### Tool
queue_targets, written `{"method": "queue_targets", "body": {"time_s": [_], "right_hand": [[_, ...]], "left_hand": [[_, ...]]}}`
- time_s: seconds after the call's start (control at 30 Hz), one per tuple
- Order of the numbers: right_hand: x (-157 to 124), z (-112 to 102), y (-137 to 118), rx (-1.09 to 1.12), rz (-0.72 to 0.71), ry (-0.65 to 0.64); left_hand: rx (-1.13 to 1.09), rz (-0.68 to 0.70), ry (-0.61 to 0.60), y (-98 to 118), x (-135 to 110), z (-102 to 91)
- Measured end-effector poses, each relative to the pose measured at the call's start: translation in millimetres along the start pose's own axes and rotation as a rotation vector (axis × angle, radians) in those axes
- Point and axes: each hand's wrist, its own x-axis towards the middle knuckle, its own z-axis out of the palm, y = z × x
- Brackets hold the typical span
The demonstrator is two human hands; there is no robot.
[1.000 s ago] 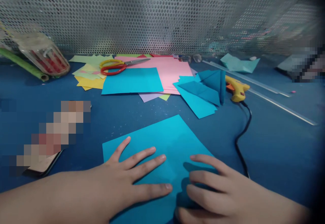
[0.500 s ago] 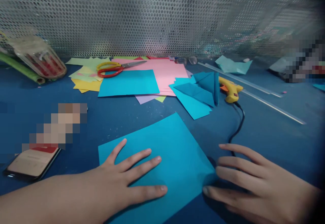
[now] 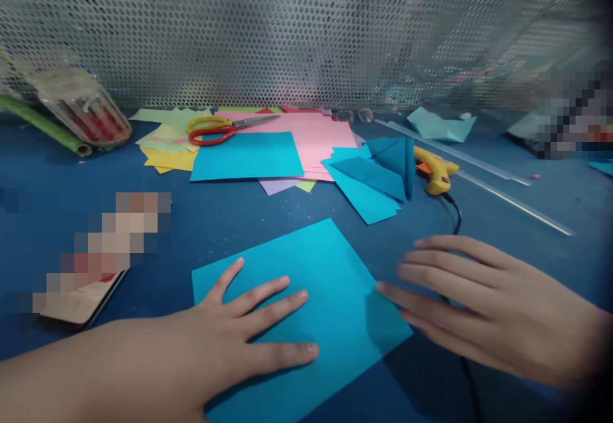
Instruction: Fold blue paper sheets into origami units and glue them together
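Flat on the blue table lies a bright blue sheet of paper point(image 3: 335, 308), turned at an angle. My left hand point(image 3: 244, 327) rests on it with the fingers spread. Over the sheet's right edge hovers my right hand point(image 3: 469, 301), fingers stretched out and slightly blurred, holding nothing; its shadow falls on the paper and table. Beyond the sheet are folded blue paper pieces point(image 3: 378, 174) and a second blue sheet point(image 3: 249, 156) on top of pink paper point(image 3: 325, 138). Scissors point(image 3: 213, 130) with red and yellow handles lie across that pile.
A yellow glue gun point(image 3: 438, 170) trails a black cord past my right hand. Clear glue sticks point(image 3: 517, 202) lie at right. A phone point(image 3: 86, 295), partly pixelated, is at left. Behind it stand a glass jar point(image 3: 89, 110) and a green roll point(image 3: 48, 126). A perforated metal panel point(image 3: 306, 33) closes the back.
My right hand has risen from the sheet's right corner and moved away from me along its edge. The left hand stays spread on the sheet. The view has shifted slightly.
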Motion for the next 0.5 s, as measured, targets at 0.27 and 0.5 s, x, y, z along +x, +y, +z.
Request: {"method": "queue_targets", "body": {"time_s": [0.27,0.5], "right_hand": [[87.0,60.3,-6.8,0.17,0.027,-0.153],[86.2,67.9,-4.9,0.236,0.049,-0.042]], "left_hand": [[-0.033,-0.11,-0.052,13.8,0.1,-8.5],[-0.003,-0.038,-0.029,8.7,-1.4,-8.9]]}}
